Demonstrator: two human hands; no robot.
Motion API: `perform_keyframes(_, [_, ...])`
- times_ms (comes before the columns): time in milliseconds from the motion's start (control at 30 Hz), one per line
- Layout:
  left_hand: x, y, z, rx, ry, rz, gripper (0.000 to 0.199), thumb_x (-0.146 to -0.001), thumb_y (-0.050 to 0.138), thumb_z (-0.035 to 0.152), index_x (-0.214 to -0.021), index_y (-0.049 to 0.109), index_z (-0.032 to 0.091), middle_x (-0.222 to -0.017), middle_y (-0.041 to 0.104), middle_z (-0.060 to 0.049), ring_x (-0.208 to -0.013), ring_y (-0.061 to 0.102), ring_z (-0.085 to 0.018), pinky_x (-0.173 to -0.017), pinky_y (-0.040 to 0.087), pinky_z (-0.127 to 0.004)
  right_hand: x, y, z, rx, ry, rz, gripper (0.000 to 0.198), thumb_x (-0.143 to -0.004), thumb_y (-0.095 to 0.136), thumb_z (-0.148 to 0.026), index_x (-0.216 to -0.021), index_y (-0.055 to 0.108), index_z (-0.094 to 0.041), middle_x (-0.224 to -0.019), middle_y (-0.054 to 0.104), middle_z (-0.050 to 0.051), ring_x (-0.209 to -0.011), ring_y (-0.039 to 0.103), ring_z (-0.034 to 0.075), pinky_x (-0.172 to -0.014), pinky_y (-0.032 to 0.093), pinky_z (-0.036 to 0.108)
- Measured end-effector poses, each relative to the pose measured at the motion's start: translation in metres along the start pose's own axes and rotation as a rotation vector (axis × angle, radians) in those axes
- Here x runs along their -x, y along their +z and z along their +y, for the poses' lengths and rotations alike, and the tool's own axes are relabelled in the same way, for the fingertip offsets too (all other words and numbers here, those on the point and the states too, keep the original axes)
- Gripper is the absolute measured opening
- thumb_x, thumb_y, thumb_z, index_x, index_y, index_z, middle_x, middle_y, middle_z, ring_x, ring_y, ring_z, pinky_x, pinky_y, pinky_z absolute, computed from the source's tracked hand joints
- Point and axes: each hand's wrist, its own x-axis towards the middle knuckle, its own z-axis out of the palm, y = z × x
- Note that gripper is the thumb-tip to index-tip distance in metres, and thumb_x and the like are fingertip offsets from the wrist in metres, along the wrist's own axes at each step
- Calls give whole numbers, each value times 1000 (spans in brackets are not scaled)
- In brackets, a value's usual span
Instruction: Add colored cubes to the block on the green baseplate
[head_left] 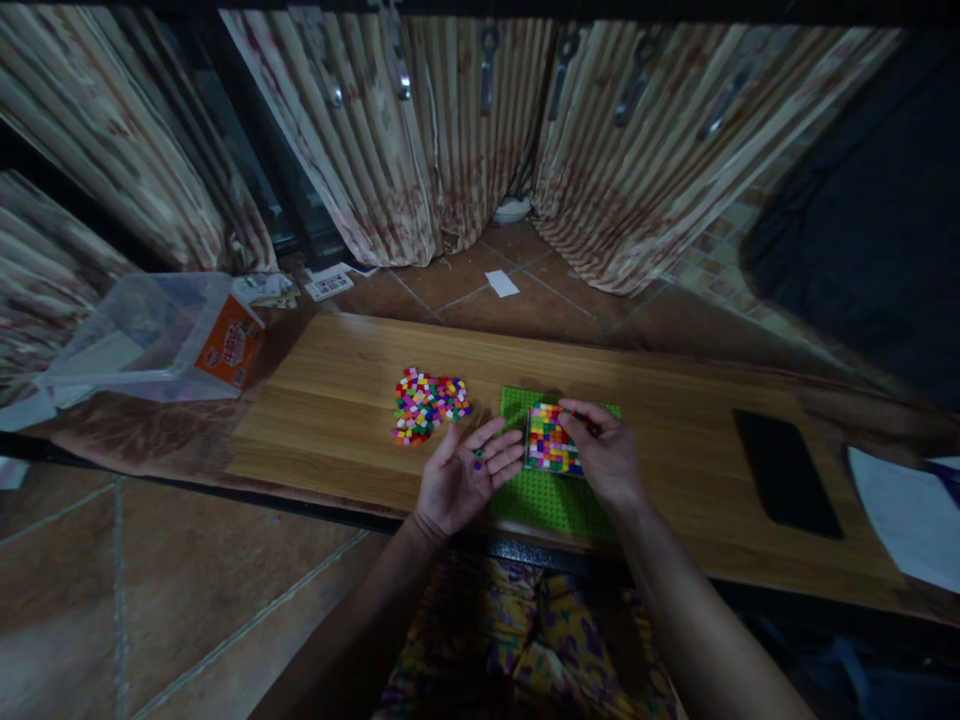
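Note:
My left hand [469,472] is palm up with its fingers stretched, holding a few tiny toy bricks [478,464] in its hollow, one green and one dark blue or purple. Just right of its fingertips lies a block of many-coloured toy bricks [551,440] set in tight rows. This sits on a green studded baseplate [555,508]. My right hand [604,450] reaches over the block's right side, thumb and finger pinched at its top right; what is between them is too small to make out. Part of the block is hidden under that hand.
A heap of loose coloured bricks [429,405] lies on the wooden table [322,400], left of the baseplate. A black phone-like slab [787,472] and white paper [904,515] are at the right. Beyond the left end stands a clear plastic box [161,330] with an orange label.

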Motion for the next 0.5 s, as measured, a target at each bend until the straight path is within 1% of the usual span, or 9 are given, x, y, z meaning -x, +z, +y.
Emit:
perform_keyframes(133, [0, 0, -1, -2, 6, -7, 60, -88, 35, 56, -123, 54, 11, -120, 60, -17, -110, 58, -24, -104, 34, -40, -2, -2, 4, 2, -7, -36, 33, -73, 64, -42, -95, 71, -18, -93, 70, 8, -79, 63, 19, -73, 50, 36])
perform_keyframes(200, [1, -1, -1, 0, 11, -18, 61, -88, 34, 57, -123, 54, 11, -121, 60, -18, -112, 57, -25, -105, 32, -41, 0, -5, 4, 49, -49, -35, 33, -76, 62, -41, -97, 70, -18, -93, 70, 8, -80, 62, 20, -75, 50, 37])
perform_keyframes(267, [1, 0, -2, 7, 17, -22, 63, -88, 33, 58, -123, 54, 10, -123, 59, -18, -114, 56, -26, -105, 32, -41, 6, -7, 1, 159, -178, 22, 31, -79, 60, -40, -99, 69, -18, -97, 68, 8, -88, 61, 21, -82, 48, 40])
perform_keyframes(333, [2, 0, -2, 15, 18, -20, 64, -88, 33, 59, -123, 53, 10, -125, 57, -18, -115, 54, -27, -104, 33, -41, 16, -7, -6, 274, -356, 120, 27, -82, 58, -38, -100, 69, -20, -105, 64, 8, -100, 57, 23, -90, 44, 43])
perform_keyframes(367, [2, 0, -2, 22, 17, -20, 64, -88, 33, 59, -123, 53, 10, -125, 57, -18, -115, 54, -27, -103, 34, -41, 23, -6, -11, 317, -438, 146, 25, -84, 57, -37, -100, 68, -22, -108, 63, 8, -103, 55, 23, -92, 43, 43])
perform_keyframes(400, [2, 0, -2, 29, 14, -22, 65, -88, 32, 59, -123, 53, 10, -124, 58, -18, -115, 55, -26, -102, 35, -40, 29, -4, -17, 348, -507, 136, 23, -85, 55, -35, -100, 68, -23, -108, 62, 7, -104, 54, 23, -92, 43, 42])
perform_keyframes(433, [2, 0, -2, 38, 11, -26, 64, -88, 33, 59, -123, 53, 10, -122, 59, -18, -113, 56, -26, -102, 36, -39, 35, -1, -22, 373, -565, 82, 21, -87, 54, -32, -100, 68, -24, -107, 62, 6, -103, 54, 22, -90, 43, 41])
perform_keyframes(500, [2, -1, -2, 60, 10, -29, 63, -88, 33, 58, -122, 54, 9, -114, 63, -16, -106, 59, -23, -98, 39, -36, 45, 8, -32, 426, -660, -92, 21, -88, 51, -25, -100, 68, -27, -102, 63, 4, -99, 54, 21, -88, 44, 39])
